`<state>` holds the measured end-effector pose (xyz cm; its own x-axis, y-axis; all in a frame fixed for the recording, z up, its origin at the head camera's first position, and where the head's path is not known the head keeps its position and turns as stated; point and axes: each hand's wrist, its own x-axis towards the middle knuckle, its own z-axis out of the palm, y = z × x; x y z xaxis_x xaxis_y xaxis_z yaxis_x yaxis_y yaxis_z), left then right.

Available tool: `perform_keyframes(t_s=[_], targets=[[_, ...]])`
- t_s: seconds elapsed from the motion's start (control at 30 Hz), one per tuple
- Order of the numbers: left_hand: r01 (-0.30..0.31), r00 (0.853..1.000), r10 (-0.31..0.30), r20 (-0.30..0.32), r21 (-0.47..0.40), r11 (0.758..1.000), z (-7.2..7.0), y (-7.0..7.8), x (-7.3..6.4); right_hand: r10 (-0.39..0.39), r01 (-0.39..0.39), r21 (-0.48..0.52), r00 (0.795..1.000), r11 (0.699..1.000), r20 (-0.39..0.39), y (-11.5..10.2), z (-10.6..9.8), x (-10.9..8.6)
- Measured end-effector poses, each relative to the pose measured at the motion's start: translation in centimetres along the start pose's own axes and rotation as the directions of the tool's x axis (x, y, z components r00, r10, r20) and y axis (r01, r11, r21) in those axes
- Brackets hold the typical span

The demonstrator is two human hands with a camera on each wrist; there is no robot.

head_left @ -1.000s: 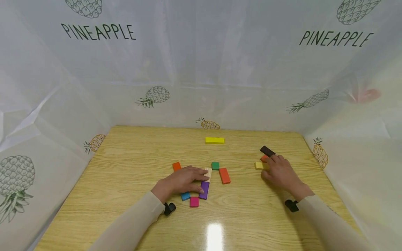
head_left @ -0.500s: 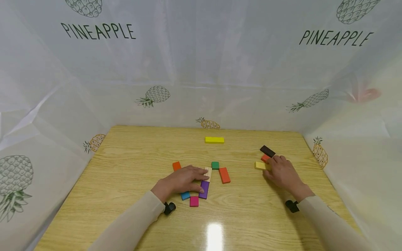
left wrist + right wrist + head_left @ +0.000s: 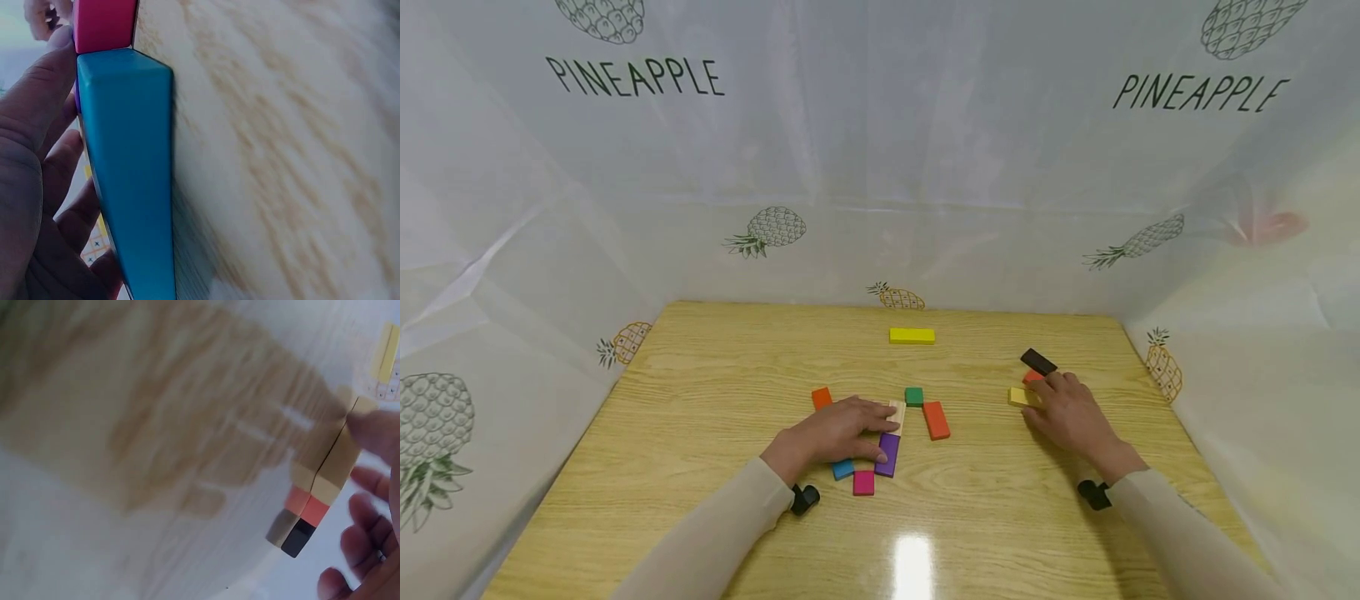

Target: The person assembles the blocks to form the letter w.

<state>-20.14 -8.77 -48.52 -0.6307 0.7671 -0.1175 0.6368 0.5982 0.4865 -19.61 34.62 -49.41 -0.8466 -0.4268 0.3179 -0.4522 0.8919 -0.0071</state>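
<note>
In the head view my left hand (image 3: 842, 429) lies over a group of coloured blocks left of centre. Its fingers rest on a pale wooden block (image 3: 896, 417), and its thumb touches a purple block (image 3: 887, 455). Beneath the hand a blue block (image 3: 843, 469) is partly hidden; it fills much of the left wrist view. A pink block (image 3: 863, 482) sits beside it. My right hand (image 3: 1071, 417) pinches a yellow block (image 3: 1021, 397) between thumb and fingers, covering its right end. Just behind lie a red block (image 3: 1033, 377), partly covered, and a black block (image 3: 1039, 361).
A bright yellow block (image 3: 912, 336) lies near the back of the wooden table (image 3: 737, 350). An orange block (image 3: 822, 397) shows behind my left hand. To its right are a green block (image 3: 913, 397) and another red block (image 3: 936, 420). A pineapple-print sheet (image 3: 880, 150) surrounds the table.
My right fingers shift slightly around the yellow and red blocks. The left hand and the other blocks stay where they were.
</note>
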Motion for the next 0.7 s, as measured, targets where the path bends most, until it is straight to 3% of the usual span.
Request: perform_keyframes(t_s=[0.13,0.23,0.33,0.4,0.57,0.7], targets=[[-0.007,1.000,0.007,-0.003,0.003,1.000,0.0,0.0,0.0,-0.113,0.112,-0.006,0.991,0.994,-0.077,0.1,0.4,0.1],[-0.008,1.000,0.008,-0.002,-0.001,1.000,0.0,0.1,0.0,-0.121,0.122,-0.003,0.990,0.993,-0.073,0.0,0.3,0.2],[-0.008,1.000,0.008,-0.003,-0.006,1.000,-0.1,0.1,0.0,-0.056,0.056,0.031,0.998,0.998,-0.009,-0.2,0.0,0.2],[-0.008,1.000,0.008,-0.003,-0.007,1.000,-0.1,0.1,0.0,0.028,-0.031,0.067,0.999,0.997,0.044,-0.5,-0.3,0.3],[-0.005,1.000,0.005,-0.003,-0.012,1.000,-0.1,0.1,0.0,0.215,-0.223,0.063,0.970,0.973,0.113,-0.8,-0.7,0.3],[-0.006,1.000,0.006,-0.005,-0.017,1.000,-0.1,0.1,-0.1,0.256,-0.258,-0.005,0.959,0.966,0.120,-0.8,-0.6,0.4]])
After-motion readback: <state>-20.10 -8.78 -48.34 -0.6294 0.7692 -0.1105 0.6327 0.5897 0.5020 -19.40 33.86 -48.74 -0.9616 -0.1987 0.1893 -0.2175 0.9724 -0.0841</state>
